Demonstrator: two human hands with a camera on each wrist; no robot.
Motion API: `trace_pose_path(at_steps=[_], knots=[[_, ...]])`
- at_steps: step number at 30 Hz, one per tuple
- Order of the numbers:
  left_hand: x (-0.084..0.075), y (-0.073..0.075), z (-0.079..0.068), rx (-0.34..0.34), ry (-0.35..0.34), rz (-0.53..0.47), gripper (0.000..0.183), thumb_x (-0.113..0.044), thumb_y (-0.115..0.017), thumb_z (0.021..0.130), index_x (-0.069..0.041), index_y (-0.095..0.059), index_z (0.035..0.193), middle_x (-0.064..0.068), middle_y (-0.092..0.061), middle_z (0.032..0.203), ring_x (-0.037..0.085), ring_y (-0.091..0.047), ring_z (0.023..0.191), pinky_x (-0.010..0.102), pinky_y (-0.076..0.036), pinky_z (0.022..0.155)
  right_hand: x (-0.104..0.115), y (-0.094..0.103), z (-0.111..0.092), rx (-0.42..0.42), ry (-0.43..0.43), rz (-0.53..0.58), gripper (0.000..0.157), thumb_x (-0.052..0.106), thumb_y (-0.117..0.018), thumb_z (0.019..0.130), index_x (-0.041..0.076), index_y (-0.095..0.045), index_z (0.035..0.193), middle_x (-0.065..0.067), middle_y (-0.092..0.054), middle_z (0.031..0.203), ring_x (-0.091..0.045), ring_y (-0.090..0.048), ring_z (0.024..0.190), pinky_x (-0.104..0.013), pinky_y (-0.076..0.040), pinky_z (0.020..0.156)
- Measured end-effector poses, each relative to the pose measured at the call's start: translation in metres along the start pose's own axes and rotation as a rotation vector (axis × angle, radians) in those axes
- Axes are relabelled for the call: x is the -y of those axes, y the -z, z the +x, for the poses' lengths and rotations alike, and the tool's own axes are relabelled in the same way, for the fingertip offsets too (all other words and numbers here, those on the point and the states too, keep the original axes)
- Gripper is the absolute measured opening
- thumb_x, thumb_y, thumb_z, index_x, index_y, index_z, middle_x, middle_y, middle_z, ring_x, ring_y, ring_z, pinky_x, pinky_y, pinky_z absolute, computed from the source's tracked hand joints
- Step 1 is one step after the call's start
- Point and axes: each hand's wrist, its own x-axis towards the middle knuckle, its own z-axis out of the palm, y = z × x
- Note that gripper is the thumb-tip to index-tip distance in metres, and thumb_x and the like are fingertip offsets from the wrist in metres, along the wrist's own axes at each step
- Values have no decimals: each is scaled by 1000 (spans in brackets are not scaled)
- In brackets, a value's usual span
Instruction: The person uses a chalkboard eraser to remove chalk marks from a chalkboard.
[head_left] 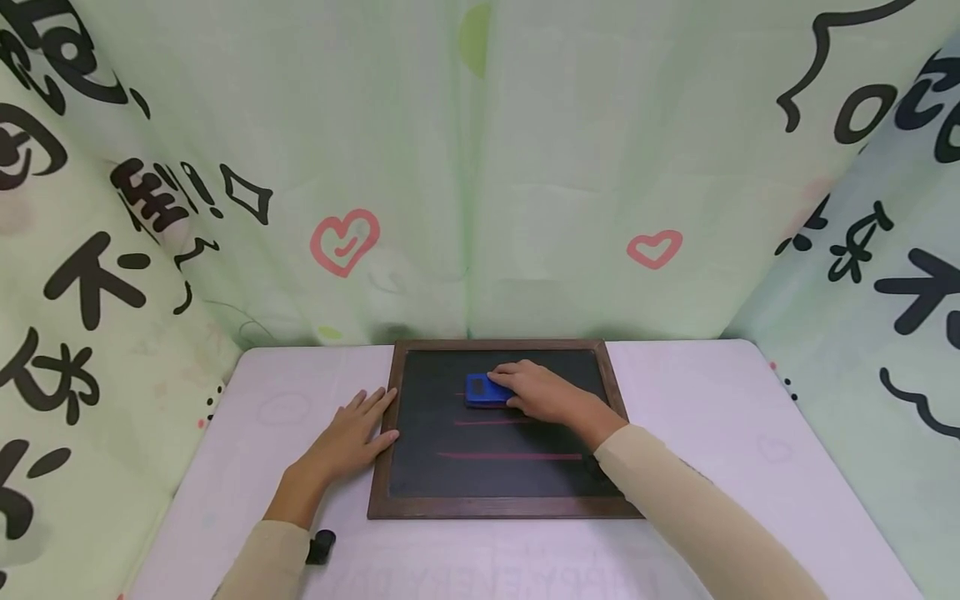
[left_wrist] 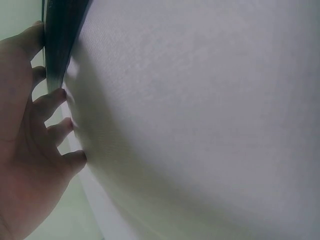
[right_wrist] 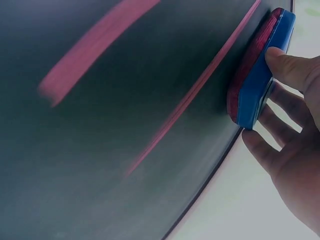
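A wood-framed chalkboard lies on the table, with pink chalk lines running across it. My right hand grips a blue chalkboard eraser over the upper part of the board. In the right wrist view, thumb and fingers hold the blue back of the eraser, and its reddish felt side faces the board. Part of the topmost line is hidden behind the eraser. My left hand rests with spread fingers against the left side of the frame. The left wrist view shows its fingertips along the board's edge.
A small black object sits beside the left sleeve on the pale table. Light green curtains with printed hearts and black characters enclose the table at the back and both sides.
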Motion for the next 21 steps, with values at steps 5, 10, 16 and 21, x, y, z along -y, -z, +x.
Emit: trace_pose_path(at_steps=[5, 10, 16, 21], knots=[[0, -1, 0, 4, 0, -3, 73, -40, -60, 104, -13, -29, 164, 19, -32, 167, 49, -23, 155, 76, -24, 116, 12, -2, 16, 25, -9, -9, 56, 14, -66, 102, 4, -48, 154, -16, -51, 155, -37, -51, 140, -50, -45, 114], [2, -2, -2, 5, 4, -7, 73, -41, -59, 105, -14, -28, 165, 19, -31, 168, 49, -22, 155, 76, -23, 116, 26, -3, 33, 49, -15, -37, 56, 16, -65, 103, 7, -47, 155, -14, -50, 156, -35, -50, 141, -47, -45, 115], [0, 1, -1, 8, 10, -7, 73, -41, -58, 105, -13, -28, 165, 19, -31, 168, 49, -21, 155, 75, -23, 117, 41, -3, 54, 76, -17, -82, 57, 18, -64, 104, 10, -45, 157, -11, -48, 159, -32, -48, 142, -44, -44, 116], [-3, 4, 0, 17, 12, 2, 72, -42, -58, 105, -13, -28, 165, 19, -31, 168, 49, -22, 155, 76, -25, 116, 55, 0, 69, 99, -25, -115, 56, 19, -62, 105, 12, -45, 158, -9, -47, 160, -30, -48, 144, -42, -43, 117]])
